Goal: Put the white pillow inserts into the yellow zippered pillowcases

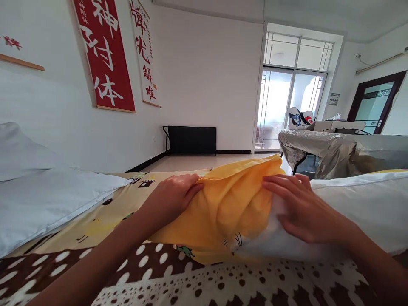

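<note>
1. Yellow, cartoon-printed fabric cover (236, 195) lies on brown-and-white patterned bedding (191, 280), partly over a plump white pillow (357, 206).
2. Left hand (177, 191) pinches the cover's upper edge, apparently to tension it.
3. Right hand (298, 208) touches the cover, perhaps to steady it; whether it grips, I cannot tell.

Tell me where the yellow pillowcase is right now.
In the head view, the yellow pillowcase is just right of centre, partly over the white pillow, between the left hand, which grips its upper edge, and the right hand.
</note>
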